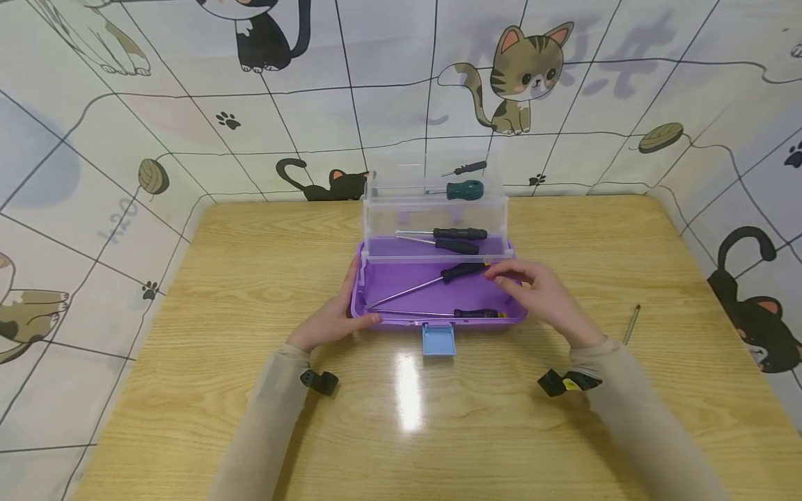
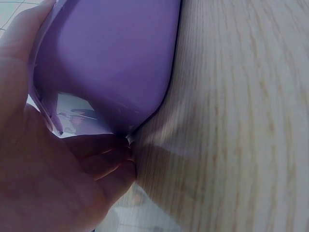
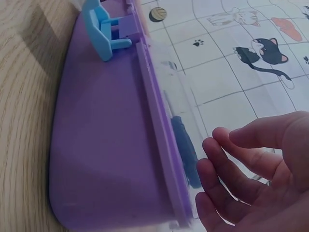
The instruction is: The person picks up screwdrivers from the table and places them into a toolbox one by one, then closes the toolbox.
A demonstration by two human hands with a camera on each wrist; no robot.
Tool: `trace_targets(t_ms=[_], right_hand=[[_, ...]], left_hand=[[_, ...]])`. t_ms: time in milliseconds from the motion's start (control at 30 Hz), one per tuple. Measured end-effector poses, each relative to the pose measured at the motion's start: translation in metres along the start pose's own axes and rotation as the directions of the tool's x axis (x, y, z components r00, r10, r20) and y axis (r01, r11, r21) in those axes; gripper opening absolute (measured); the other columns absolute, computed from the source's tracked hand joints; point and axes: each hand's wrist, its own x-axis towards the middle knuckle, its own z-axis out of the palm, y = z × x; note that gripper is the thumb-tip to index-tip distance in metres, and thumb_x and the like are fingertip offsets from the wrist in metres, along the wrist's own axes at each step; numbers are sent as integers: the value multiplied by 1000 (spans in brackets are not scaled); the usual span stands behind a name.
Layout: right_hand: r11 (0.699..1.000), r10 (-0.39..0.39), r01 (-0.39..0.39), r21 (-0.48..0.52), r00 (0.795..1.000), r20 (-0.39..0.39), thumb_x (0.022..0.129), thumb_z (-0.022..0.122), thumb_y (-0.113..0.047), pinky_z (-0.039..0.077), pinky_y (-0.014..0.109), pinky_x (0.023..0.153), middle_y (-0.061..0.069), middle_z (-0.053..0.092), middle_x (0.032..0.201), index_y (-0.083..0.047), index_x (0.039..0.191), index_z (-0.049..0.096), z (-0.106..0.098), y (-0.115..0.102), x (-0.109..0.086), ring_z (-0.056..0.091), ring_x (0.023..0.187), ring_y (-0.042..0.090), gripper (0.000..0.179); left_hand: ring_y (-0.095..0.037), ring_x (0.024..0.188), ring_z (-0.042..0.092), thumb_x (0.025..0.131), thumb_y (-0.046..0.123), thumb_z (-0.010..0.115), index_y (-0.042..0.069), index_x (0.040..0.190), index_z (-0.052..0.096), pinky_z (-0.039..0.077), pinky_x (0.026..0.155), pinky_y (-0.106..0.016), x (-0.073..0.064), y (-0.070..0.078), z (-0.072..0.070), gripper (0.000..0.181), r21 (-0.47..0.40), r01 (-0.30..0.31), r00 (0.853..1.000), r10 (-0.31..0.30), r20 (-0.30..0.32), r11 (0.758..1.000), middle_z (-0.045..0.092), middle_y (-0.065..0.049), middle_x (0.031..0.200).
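Observation:
A purple toolbox (image 1: 407, 287) lies on the table with its clear lid (image 1: 435, 216) raised at the back. My left hand (image 1: 332, 319) grips its left end, thumb on the front rim and fingers along the side (image 2: 104, 164). Over the right end hovers my right hand (image 1: 539, 292), fingers loosely bent with nothing between them in the right wrist view (image 3: 246, 174). Its fingertips are right by the handle of a long black screwdriver (image 1: 460, 271) lying slantwise inside. Another long screwdriver (image 1: 476, 314) lies along the front wall.
Two black-handled screwdrivers (image 1: 460, 234) lie in the clear section behind, below a green screwdriver (image 1: 465, 190) and a small black screwdriver (image 1: 470, 168). The blue latch (image 1: 438, 341) hangs down in front. A thin metal bit (image 1: 633, 323) lies on the table beside my right forearm.

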Motion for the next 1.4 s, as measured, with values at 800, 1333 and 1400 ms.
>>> trace_targets(t_ms=[800, 1333, 1400], right_hand=[[999, -26, 28, 26, 997, -76, 100, 53, -9, 44, 15, 88, 18, 64, 114, 4, 113, 65, -20, 19, -21, 57, 103, 5, 22], [997, 36, -42, -57, 994, -100, 102, 51, -17, 41, 13, 87, 15, 63, 119, 0, 119, 64, -32, 29, -41, 54, 105, 1, 27], [998, 38, -44, -51, 993, -109, 102, 51, -16, 41, 13, 86, 16, 63, 118, 1, 118, 64, -33, 31, -43, 55, 104, 0, 27]], left_hand=[[-36, 139, 24, 86, 35, 74, 42, 150, -18, 23, 111, -49, -1, -1, 0, 112, 24, 19, 1000, -19, -8, 1000, -6, -6, 160], [-41, 139, 21, 89, 17, 70, 27, 152, -19, 21, 111, -53, 0, 1, 0, 110, 23, 19, 1000, -19, 7, 1000, -8, -13, 159], [-38, 140, 21, 89, 20, 71, 32, 151, -19, 21, 111, -51, -1, 1, 0, 110, 28, 18, 1000, -18, 5, 999, -8, -10, 160]])
